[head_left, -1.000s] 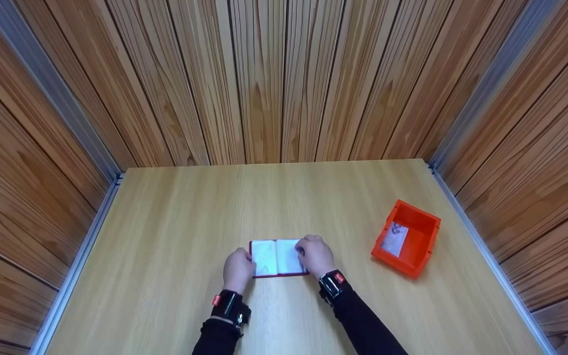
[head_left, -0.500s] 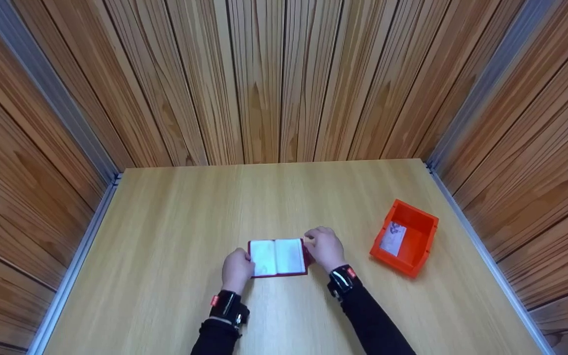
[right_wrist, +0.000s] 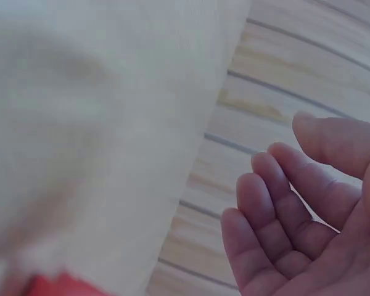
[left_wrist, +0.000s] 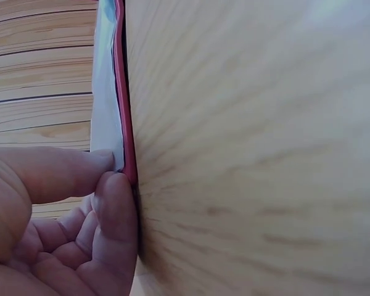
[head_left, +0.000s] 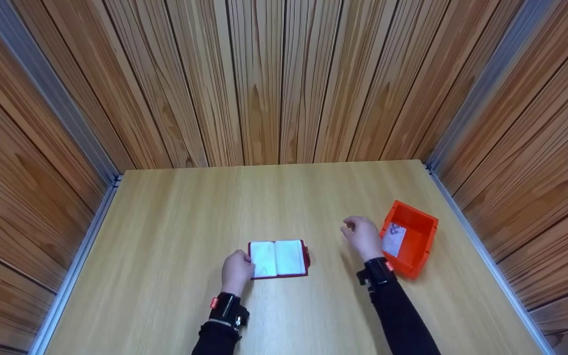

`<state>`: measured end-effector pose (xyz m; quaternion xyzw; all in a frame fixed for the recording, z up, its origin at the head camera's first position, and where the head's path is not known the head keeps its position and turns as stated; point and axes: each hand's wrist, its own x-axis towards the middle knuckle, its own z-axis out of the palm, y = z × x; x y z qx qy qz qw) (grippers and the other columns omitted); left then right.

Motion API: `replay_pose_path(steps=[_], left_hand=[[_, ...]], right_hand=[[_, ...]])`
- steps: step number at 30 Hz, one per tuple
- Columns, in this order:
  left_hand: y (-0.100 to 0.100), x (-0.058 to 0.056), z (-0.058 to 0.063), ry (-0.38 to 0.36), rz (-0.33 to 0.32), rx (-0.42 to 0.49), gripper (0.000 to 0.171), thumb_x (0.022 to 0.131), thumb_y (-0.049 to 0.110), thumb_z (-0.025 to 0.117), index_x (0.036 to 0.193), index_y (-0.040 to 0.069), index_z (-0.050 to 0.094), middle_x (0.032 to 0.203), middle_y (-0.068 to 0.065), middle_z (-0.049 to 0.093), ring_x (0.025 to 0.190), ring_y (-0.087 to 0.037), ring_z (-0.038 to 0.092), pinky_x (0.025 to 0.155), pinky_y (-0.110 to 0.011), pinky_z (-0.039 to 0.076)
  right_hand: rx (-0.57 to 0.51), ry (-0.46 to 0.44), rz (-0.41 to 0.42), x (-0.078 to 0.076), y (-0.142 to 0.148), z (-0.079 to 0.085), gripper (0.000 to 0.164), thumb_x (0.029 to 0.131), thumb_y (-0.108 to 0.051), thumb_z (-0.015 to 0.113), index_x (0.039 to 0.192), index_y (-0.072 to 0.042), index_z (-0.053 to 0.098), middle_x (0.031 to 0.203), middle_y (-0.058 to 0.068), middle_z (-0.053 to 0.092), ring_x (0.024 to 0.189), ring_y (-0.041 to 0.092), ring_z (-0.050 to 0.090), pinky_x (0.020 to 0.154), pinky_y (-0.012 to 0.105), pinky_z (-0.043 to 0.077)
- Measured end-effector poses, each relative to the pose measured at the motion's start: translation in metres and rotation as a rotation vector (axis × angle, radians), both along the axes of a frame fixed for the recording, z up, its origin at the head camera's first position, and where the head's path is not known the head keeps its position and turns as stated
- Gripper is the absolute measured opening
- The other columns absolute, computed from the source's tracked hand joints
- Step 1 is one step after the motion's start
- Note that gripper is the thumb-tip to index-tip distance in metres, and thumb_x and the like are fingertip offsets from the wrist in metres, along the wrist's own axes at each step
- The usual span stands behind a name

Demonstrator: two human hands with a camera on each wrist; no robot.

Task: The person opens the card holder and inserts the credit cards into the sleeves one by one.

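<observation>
A small rectangular red-covered booklet with glossy white pages [head_left: 290,257] lies open on the pale wood-grain tabletop [head_left: 190,212]. At its nine o'clock edge, the left hand [head_left: 238,271] pinches cover and page between thumb and forefinger. At two o'clock from the booklet, the right hand [head_left: 364,238] is free, fingers loosely bent, thumb apart, grasping nothing. Farther out, toward three o'clock, stands the orange rectangular open-topped bin [head_left: 419,237], a printed whitish card [head_left: 394,240] inside at its nine o'clock side. The step in hand is judged to be steadying the open booklet; the next move probably calls for a right-hand reach toward three o'clock and a pinch on the card's edge.
</observation>
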<state>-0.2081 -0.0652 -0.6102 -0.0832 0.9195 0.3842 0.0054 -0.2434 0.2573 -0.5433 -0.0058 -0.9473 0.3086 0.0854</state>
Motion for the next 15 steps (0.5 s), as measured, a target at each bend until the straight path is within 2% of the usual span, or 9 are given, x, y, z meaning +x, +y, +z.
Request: replay_pose_path(steps=[3,9,15], left_hand=[[0.0,0.001,0.0,0.005,0.003,0.007,0.007,0.08,-0.001,0.067,0.08,0.003,0.061,0.076,-0.007,0.061,0.072,-0.026,0.058,0.067,-0.041,0.049],[0.0,0.003,0.001,0.036,0.005,0.019,0.006,0.078,-0.002,0.065,0.079,0.003,0.061,0.075,-0.007,0.061,0.071,-0.026,0.058,0.065,-0.041,0.048],[0.0,0.002,0.0,0.025,0.002,0.014,0.005,0.08,-0.001,0.065,0.08,0.002,0.062,0.076,-0.006,0.061,0.072,-0.026,0.058,0.067,-0.041,0.049]], right_hand=[[-0.021,-0.058,-0.04,-0.001,0.017,0.008,0.028,0.093,-0.015,0.066,0.116,0.002,0.067,0.105,0.017,0.065,0.097,0.032,0.06,0.088,0.048,0.048],[-0.033,-0.102,-0.129,-0.003,0.046,0.02,0.031,0.094,-0.015,0.063,0.119,0.004,0.064,0.106,0.02,0.065,0.096,0.034,0.06,0.089,0.048,0.047],[-0.024,-0.149,-0.181,-0.001,0.068,0.025,0.033,0.097,-0.018,0.061,0.121,0.005,0.061,0.107,0.021,0.062,0.095,0.035,0.058,0.087,0.048,0.047]])
